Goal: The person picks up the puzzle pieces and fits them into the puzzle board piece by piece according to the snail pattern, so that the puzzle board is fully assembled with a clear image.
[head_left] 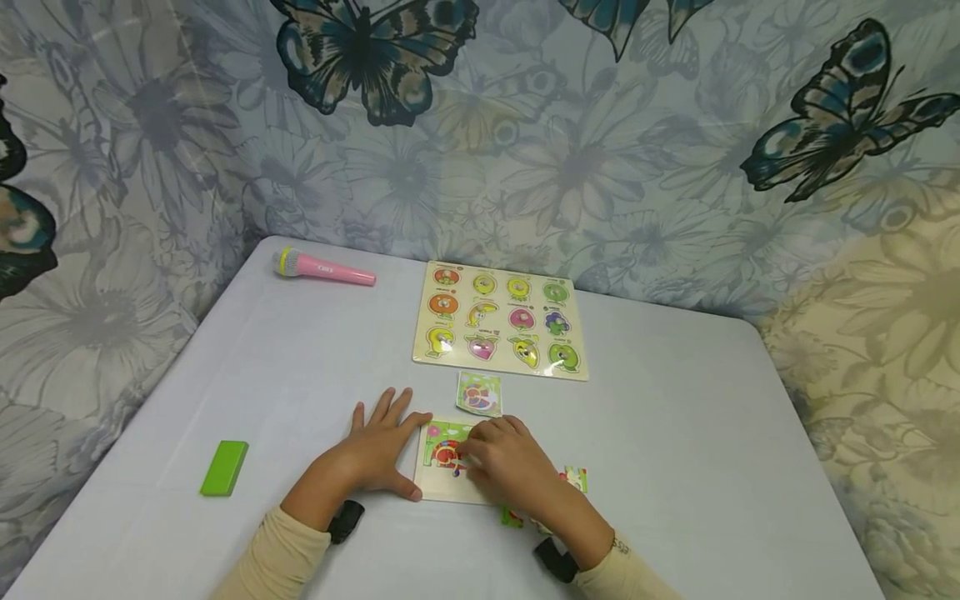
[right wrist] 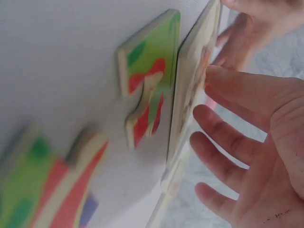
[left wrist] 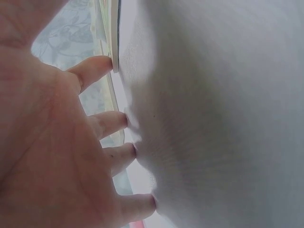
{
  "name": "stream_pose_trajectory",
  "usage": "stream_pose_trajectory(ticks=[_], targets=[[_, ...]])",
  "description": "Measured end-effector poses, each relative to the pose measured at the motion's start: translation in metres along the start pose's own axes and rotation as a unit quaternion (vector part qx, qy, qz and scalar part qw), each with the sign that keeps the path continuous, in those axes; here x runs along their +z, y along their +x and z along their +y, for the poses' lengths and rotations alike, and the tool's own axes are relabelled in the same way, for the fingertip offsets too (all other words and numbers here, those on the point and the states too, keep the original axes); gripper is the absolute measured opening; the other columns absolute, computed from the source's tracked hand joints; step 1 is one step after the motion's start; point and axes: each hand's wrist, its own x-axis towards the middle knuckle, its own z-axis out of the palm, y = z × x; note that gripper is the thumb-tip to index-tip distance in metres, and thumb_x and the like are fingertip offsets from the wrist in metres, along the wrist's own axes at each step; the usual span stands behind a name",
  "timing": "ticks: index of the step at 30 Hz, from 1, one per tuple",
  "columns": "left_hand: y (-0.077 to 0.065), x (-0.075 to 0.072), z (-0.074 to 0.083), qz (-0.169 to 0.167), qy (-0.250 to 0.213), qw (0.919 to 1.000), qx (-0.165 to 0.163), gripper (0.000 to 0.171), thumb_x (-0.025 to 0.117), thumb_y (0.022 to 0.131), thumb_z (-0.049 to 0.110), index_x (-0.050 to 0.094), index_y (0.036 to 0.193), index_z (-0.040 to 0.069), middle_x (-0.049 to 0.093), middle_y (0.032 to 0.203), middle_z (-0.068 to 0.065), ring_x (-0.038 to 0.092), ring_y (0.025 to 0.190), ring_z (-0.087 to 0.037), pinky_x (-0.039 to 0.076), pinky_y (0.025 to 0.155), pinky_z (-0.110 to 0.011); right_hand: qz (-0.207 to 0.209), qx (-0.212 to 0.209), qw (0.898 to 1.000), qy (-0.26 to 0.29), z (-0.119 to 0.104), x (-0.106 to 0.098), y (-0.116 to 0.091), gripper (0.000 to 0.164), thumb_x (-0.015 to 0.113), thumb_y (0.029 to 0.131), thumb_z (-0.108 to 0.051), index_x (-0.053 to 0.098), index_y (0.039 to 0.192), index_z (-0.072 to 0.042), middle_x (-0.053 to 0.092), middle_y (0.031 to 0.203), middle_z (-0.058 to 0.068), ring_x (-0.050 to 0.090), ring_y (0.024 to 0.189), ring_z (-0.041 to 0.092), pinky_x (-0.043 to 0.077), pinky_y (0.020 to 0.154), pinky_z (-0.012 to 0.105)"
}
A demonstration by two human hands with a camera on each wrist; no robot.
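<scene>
A small puzzle board (head_left: 442, 490) lies flat on the white tabletop (head_left: 690, 433), in front of the person. The left hand (head_left: 375, 454) has its fingers spread wide, so its grip is open and has hold of nothing. The thumb touches the board's near left corner, and the pointer finger touches the far left corner. The right hand (head_left: 513, 462) is over the board. Its thumb and pointer finger are close together at the bright picture (head_left: 442, 450), and the other fingers bend loosely. I cannot tell if that grip pinches a piece.

Loose puzzle pieces (right wrist: 152, 52), green and red, lie just beside the board, near the right wrist. A little picture card (head_left: 478, 393) sits just past the board. Behind it is a big fruit board (head_left: 501, 302) with smiling fruits in rows. A pink toy microphone (head_left: 333, 269) lies at the far left, and a green block (head_left: 223, 468) is on the left, well apart from the hands. Big butterflies (head_left: 375, 58) and flowers cover the wall.
</scene>
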Motion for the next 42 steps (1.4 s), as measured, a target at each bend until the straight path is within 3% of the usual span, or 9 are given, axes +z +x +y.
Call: stream_pose_trajectory(ticks=[11, 21, 32, 42], targets=[[-0.002, 0.000, 0.001, -0.002, -0.018, 0.9998, 0.004, 0.102, 0.092, 0.058, 0.041, 0.044, 0.144, 0.018, 0.012, 0.161, -0.019, 0.001, 0.148, -0.042, 0.002, 0.109, -0.072, 0.003, 0.081, 0.996, 0.028, 0.030, -0.013, -0.048, 0.032, 0.082, 0.077, -0.027, 0.073, 0.107, -0.019, 0.070, 0.106, -0.003, 0.060, 0.103, 0.018, 0.041, 0.099, 0.044], [-0.001, -0.001, 0.000, -0.006, -0.016, 0.9999, 0.002, 0.103, 0.092, 0.058, 0.042, 0.043, 0.145, 0.018, 0.011, 0.161, -0.019, 0.000, 0.148, -0.042, 0.002, 0.109, -0.072, -0.019, 0.189, 0.982, 0.027, 0.065, -0.017, -0.094, 0.033, 0.083, 0.073, -0.023, 0.073, 0.104, -0.016, 0.069, 0.105, -0.003, 0.061, 0.107, 0.023, 0.042, 0.100, 0.049], [-0.001, -0.001, -0.002, -0.003, -0.019, 0.9998, 0.001, 0.102, 0.092, 0.059, 0.041, 0.043, 0.145, 0.018, 0.011, 0.161, -0.020, -0.001, 0.148, -0.042, 0.002, 0.109, -0.073, -0.001, 0.184, 0.982, 0.032, 0.077, -0.013, -0.104, 0.031, 0.082, 0.071, -0.007, 0.075, 0.099, -0.015, 0.068, 0.098, -0.004, 0.063, 0.100, 0.023, 0.047, 0.094, 0.050], [0.000, 0.001, -0.002, -0.002, -0.015, 0.9999, 0.004, 0.103, 0.092, 0.059, 0.042, 0.042, 0.145, 0.018, 0.011, 0.161, -0.019, 0.000, 0.148, -0.042, 0.002, 0.109, -0.073, -0.004, 0.180, 0.984, 0.019, 0.076, -0.013, -0.104, 0.031, 0.085, 0.070, -0.010, 0.074, 0.098, -0.013, 0.070, 0.098, -0.005, 0.064, 0.099, 0.020, 0.047, 0.096, 0.047]])
